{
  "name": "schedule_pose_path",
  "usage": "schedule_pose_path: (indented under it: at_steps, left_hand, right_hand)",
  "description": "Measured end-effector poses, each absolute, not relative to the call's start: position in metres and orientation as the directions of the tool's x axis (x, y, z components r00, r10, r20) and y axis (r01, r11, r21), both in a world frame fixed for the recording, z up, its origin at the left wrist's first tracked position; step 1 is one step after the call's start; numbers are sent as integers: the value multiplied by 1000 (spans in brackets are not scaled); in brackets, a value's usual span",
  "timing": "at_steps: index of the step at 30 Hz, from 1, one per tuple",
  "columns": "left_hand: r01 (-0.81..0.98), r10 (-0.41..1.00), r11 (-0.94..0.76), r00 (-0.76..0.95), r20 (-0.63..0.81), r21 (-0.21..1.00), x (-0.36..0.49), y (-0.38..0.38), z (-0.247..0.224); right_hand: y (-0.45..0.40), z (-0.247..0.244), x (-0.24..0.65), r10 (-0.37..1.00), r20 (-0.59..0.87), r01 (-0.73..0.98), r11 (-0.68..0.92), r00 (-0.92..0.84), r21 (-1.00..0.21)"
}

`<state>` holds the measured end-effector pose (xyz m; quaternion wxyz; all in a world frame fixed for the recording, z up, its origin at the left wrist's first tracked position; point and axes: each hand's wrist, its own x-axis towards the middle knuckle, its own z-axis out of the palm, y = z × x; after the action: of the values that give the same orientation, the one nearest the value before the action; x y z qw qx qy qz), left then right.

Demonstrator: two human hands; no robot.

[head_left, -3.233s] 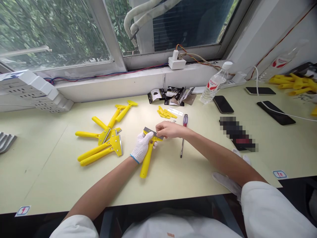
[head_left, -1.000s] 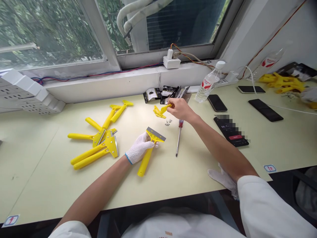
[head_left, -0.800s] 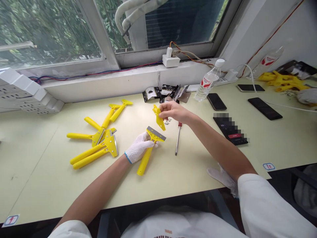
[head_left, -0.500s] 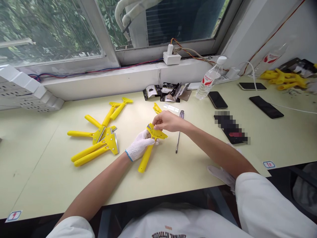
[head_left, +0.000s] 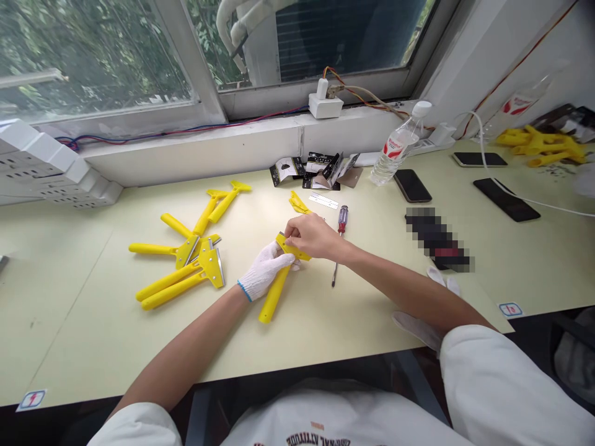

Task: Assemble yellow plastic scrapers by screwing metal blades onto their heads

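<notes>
My left hand, in a white knit glove with a blue cuff, is closed around the neck of a yellow scraper. Its handle points toward me, and a sliver of grey blade shows at the upper left of the head. Bare, my right hand pinches that head from above; the fingers hide much of it, and any small part between them cannot be made out. Just beyond lie a loose yellow scraper part and a white strip. A screwdriver with a clear-and-red handle lies to the right.
Several yellow scrapers lie in a group at left. Black printed cards sit by the sill, beside a water bottle. Phones and yellow handles are at right. A white glove lies under my right forearm.
My right fingers have shifted slightly left and curled closer over the scraper head, covering more of the blade. My left hand keeps its hold. The view has moved a little.
</notes>
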<state>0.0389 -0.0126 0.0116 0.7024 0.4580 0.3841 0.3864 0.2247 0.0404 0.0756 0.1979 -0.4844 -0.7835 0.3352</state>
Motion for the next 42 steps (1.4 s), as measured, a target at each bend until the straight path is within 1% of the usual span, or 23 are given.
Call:
schedule_pose_path:
  at_steps: [4,8,11,13,15,18,20,22,26,30,31,33,35,37,38,39,42]
  left_hand:
    - [-146,913,246,367,-179,958,40,-12,9]
    - [-137,920,230,354,-169,964,41,-12,9]
    - [-153,913,240,371,-169,959,41,-12,9]
    - [-164,909,240,385,-162,957,40,-12,8]
    - [-156,908,237,386,-162,959,39,-12,8]
    - [-122,909,234,379,-173,965,38,-12,10]
    - [-104,911,235,371,-182,966,38,-12,12]
    - [-91,913,241,360,-194,966,39,-12,15]
    - [-81,914,244,353,-202,966,40,-12,16]
    - [-83,906,244,376,-197,966,39,-11,14]
    - [-94,903,244,385,-191,965,39,-11,13]
    - [-118,896,251,403,-184,961,38,-12,13]
    - [-133,885,263,428,-184,956,38,-12,13]
    - [-134,873,267,453,-181,954,38,-13,13]
    - [-127,867,263,466,-177,957,38,-13,13]
    - [-115,861,257,477,-174,960,38,-13,13]
    - [-50,834,252,517,-191,966,38,-15,15]
  right_hand:
    - [31,77,220,908,3,664,309,-419,-680]
    - [30,71,217,914,14,710,324,-404,-625]
    - [40,69,222,911,-36,716,298,-411,-632]
    - [51,73,232,891,-105,710,275,-442,-649]
    - [62,81,245,834,-222,697,243,-505,-674]
    - [74,94,263,638,-451,680,160,-624,-716]
    - [77,98,269,529,-524,675,132,-668,-726]
    - [77,94,268,507,-536,670,116,-675,-734]
    - [77,82,261,519,-535,675,116,-667,-728]
    - [81,86,267,525,-554,712,155,-647,-685]
    - [84,89,271,556,-543,723,163,-630,-671]
    - [92,93,283,682,-485,763,170,-548,-623]
    - [101,94,293,832,-369,835,186,-414,-518]
    - [107,91,300,909,-261,894,205,-325,-398]
    - [109,89,301,914,-245,903,220,-323,-368]
    - [109,87,302,905,-254,900,237,-341,-366]
    - [107,83,299,859,-299,873,283,-415,-396]
